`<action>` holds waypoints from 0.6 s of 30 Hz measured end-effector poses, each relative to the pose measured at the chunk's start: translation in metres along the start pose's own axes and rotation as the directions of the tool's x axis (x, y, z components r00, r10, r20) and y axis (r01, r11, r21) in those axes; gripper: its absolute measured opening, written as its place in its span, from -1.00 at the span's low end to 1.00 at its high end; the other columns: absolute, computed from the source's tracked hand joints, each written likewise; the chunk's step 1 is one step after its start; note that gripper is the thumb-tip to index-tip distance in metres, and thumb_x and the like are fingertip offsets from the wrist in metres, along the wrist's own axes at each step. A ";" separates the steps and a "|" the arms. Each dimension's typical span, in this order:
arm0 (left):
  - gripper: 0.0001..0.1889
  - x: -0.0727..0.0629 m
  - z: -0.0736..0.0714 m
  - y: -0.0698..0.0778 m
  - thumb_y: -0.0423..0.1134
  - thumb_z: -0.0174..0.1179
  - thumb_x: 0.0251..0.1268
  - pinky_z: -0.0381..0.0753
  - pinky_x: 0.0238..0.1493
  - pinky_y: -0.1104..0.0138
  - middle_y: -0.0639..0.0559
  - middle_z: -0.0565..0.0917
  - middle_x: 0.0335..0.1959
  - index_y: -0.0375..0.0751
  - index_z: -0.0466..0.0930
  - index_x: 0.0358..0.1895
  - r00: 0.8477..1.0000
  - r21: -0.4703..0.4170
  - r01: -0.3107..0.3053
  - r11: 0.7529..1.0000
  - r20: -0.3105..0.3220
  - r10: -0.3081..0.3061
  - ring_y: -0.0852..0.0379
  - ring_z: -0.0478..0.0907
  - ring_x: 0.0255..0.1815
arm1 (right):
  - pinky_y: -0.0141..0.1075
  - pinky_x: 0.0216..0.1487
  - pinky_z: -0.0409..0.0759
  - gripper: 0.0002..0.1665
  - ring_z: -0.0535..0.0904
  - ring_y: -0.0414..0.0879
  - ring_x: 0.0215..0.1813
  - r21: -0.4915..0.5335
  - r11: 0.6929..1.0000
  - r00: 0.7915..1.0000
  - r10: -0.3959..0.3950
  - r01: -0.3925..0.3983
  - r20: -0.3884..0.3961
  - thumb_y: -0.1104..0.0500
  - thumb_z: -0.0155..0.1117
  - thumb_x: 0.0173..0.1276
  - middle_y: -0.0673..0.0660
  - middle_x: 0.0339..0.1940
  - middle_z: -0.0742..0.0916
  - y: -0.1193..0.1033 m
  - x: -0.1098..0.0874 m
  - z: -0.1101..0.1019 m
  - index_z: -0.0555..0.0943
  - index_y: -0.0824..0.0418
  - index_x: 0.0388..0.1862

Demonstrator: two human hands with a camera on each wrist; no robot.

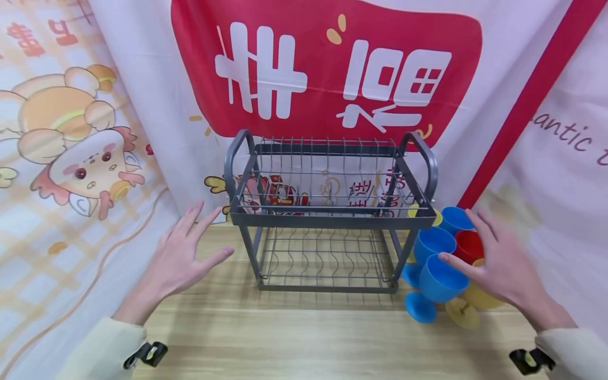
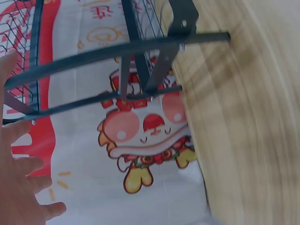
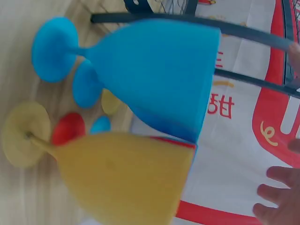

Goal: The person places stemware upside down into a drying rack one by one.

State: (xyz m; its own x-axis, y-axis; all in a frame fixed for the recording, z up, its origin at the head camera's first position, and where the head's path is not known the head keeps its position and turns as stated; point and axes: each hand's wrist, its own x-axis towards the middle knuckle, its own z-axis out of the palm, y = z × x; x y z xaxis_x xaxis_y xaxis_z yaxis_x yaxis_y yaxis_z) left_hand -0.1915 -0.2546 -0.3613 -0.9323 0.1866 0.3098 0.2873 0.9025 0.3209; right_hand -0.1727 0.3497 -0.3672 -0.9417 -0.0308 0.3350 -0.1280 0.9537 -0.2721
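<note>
A dark grey two-tier wire dish rack (image 1: 328,219) stands on the wooden table against the cloth backdrop. My left hand (image 1: 182,258) hovers to the left of the rack, fingers spread and holding nothing. On the other side, my right hand (image 1: 499,258) is spread over a group of plastic goblets, also holding nothing. In the head view its thumb overlaps the rim of the front blue goblet (image 1: 444,279). Beside that one stand a yellow goblet (image 3: 126,173), a red goblet (image 1: 469,246) and several others in blue and yellow.
The wooden tabletop (image 1: 304,338) runs in front of the rack. A printed cloth (image 1: 62,211) hangs at the left, and a white cloth with a red stripe (image 1: 522,100) closes off the right. Two curved handles (image 1: 429,163) rise from the rack's upper tier.
</note>
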 end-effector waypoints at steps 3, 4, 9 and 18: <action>-0.08 -0.007 0.005 0.007 0.31 0.30 0.35 0.13 0.39 -0.62 -0.08 0.03 0.79 0.30 0.10 0.72 0.997 -0.062 -0.032 0.998 -0.070 0.027 -0.48 0.15 0.67 | 0.68 0.15 0.40 0.38 0.23 0.54 0.57 0.077 0.996 0.996 0.056 -0.050 -0.071 -0.32 0.57 0.19 0.43 0.69 0.27 -0.007 -0.014 0.005 0.03 0.08 0.79; -0.08 -0.009 0.007 0.009 0.27 0.32 0.35 0.14 0.37 -0.63 -0.10 0.07 0.78 0.27 0.12 0.72 0.995 -0.084 -0.043 0.996 -0.091 0.035 -0.51 0.20 0.63 | 0.68 0.15 0.40 0.36 0.23 0.54 0.57 0.108 0.992 0.993 0.081 -0.071 -0.090 -0.28 0.56 0.21 0.43 0.68 0.28 -0.009 -0.018 0.007 0.02 0.08 0.79; -0.07 -0.018 0.019 0.022 0.17 0.38 0.34 0.23 0.40 -0.56 -0.13 0.15 0.75 0.14 0.15 0.71 0.988 -0.176 -0.063 0.982 -0.149 0.037 -0.48 0.26 0.61 | 0.57 0.27 0.44 0.24 0.31 0.44 0.55 0.279 0.945 0.955 0.230 -0.172 -0.190 -0.11 0.57 0.28 0.39 0.63 0.39 -0.022 -0.040 0.021 0.07 0.03 0.77; -0.18 -0.035 0.047 0.045 -0.03 0.48 0.23 0.54 0.23 -0.40 -0.23 0.51 0.40 -0.09 0.40 0.56 0.967 -0.278 -0.120 0.953 -0.252 0.048 -0.31 0.56 0.30 | -0.42 0.55 0.44 0.03 0.45 -0.03 0.52 0.541 0.782 0.800 0.522 -0.311 -0.295 0.02 0.60 0.29 -0.03 0.54 0.54 -0.045 -0.071 0.056 0.28 -0.24 0.65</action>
State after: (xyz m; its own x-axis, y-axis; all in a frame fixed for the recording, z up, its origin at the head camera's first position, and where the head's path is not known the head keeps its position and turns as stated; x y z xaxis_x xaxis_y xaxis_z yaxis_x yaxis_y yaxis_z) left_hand -0.1562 -0.2023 -0.3999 -0.8320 0.1257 0.5404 0.4464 0.7302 0.5173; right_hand -0.1176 0.2926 -0.4290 -0.7285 0.5616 0.3923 0.0242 0.5933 -0.8046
